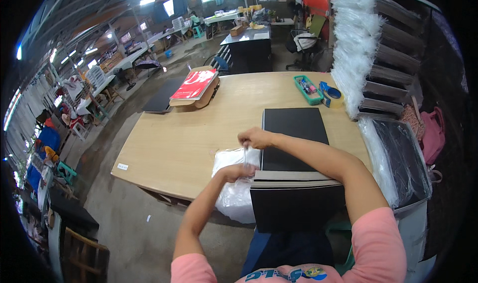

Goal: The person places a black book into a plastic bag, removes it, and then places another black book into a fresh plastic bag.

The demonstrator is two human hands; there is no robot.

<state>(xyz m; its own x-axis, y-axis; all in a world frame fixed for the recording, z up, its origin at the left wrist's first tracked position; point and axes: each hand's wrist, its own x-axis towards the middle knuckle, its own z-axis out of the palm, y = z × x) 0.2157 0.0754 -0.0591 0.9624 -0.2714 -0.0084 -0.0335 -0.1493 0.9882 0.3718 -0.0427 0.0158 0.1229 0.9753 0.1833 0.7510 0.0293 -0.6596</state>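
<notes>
Nearest, below my arms, my pink sleeves [376, 245] frame a black board [298, 203] at the table's near edge, with pale-edged boards [296, 176] layered along its upper side. To its left, a clear plastic bag [235, 203] droops over the edge, its upper part lying on the table [169, 148]. My left hand [241, 172] is at the bag, just beside the boards; its fingertips are partly hidden, so I cannot tell whether they are clamped. Slightly farther, my right hand [254, 137] has its fingers together on a thin plastic strip [246, 154], which runs down toward the left hand. Under my right forearm lies another black board [294, 126], flat. On my right are a plastic-covered board stack [398, 143] and a pink bag [432, 133]. Toward the far edge stand a green basket [308, 89] of small items, a tape dispenser [330, 92] just beside it, and, farther left, a red packet [195, 85] on cardboard. Beyond are a dark desk [249, 56] and a chair [302, 43].
</notes>
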